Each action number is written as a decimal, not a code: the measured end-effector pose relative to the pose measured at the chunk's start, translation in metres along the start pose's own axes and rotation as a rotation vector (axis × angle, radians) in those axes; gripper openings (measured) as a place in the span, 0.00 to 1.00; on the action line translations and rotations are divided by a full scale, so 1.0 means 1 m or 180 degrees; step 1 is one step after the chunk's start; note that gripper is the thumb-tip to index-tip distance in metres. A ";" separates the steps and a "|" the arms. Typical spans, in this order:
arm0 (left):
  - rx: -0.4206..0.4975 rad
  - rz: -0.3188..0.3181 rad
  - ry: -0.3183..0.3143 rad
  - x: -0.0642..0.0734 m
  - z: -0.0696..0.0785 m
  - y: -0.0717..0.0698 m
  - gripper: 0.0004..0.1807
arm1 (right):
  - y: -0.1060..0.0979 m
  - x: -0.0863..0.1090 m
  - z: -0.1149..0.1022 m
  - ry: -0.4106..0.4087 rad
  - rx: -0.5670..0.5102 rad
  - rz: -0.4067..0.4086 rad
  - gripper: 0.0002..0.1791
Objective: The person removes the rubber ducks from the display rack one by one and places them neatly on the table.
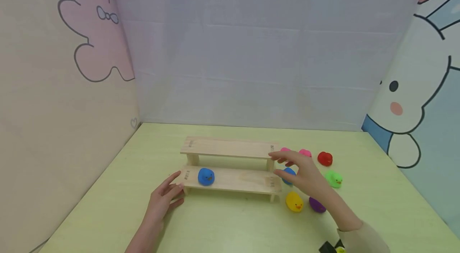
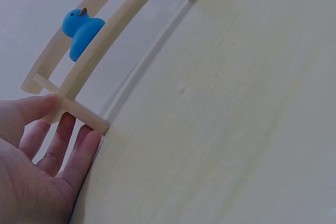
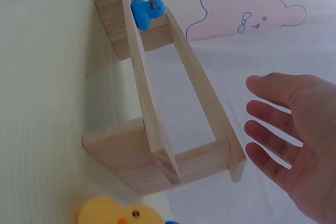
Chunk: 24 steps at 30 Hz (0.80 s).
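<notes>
A two-step wooden shelf (image 1: 233,181) stands mid-table. One blue duck (image 1: 206,176) sits on the left part of its lower step, also seen in the left wrist view (image 2: 79,30) and the right wrist view (image 3: 147,10). My left hand (image 1: 172,186) rests with straight fingers against the shelf's left end; its thumb (image 2: 31,107) touches the step's end board. My right hand (image 1: 287,165) hovers with spread fingers over the shelf's right end and holds nothing (image 3: 283,135). A second blue duck (image 1: 289,174) lies on the table right under it, partly hidden.
Loose ducks lie right of the shelf: two pink (image 1: 305,152), a red (image 1: 325,159), a green (image 1: 334,179), a yellow (image 1: 294,202) and a purple (image 1: 317,205). Printed cloth walls close the table's left, back and right sides.
</notes>
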<state>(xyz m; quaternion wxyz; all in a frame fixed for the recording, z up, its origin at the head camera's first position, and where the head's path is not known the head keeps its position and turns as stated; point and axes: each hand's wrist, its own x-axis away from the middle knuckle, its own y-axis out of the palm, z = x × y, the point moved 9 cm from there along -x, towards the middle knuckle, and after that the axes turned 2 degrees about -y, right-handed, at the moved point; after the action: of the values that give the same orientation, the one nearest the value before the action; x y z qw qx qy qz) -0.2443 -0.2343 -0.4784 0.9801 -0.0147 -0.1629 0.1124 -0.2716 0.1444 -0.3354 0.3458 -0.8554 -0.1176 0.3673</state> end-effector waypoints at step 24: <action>0.0006 -0.0017 0.0016 0.000 0.001 0.001 0.33 | 0.134 -0.060 -0.039 -0.0063 -0.1424 -0.0488 0.21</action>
<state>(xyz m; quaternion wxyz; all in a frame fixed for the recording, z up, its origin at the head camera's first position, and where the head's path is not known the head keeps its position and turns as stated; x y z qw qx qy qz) -0.2443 -0.2337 -0.4776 0.9808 -0.0136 -0.1604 0.1100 -0.2931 -0.0008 -0.3747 0.1733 -0.8956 -0.2640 0.3132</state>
